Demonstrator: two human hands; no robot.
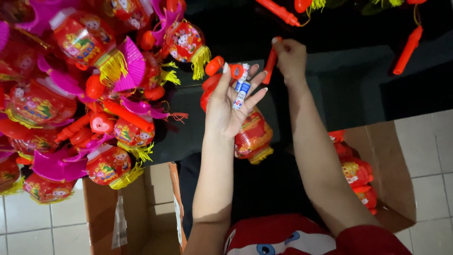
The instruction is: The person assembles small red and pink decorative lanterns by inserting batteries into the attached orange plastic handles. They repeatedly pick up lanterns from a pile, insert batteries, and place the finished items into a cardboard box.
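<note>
Red printed garment (283, 236), lowest in view. Left hand (231, 106): fingers loosely curled, holding two white cylindrical batteries (241, 89) against a red plastic toy lantern (252, 134). Right hand (290, 59): pinched shut on a slim red plastic handle stick (270, 63). Heap of matching red lanterns (85, 94): left, on black cloth.

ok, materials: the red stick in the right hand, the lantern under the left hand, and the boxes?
Red stick, pinched by the right hand: looks like moulded plastic, smooth, uniform colour.
Lantern under the left hand: glossy red shell with highlights, probably thin plastic; its yellow fringe looks like thread or foil.
Boxes: brown matte board with folded flaps, likely cardboard.
</note>
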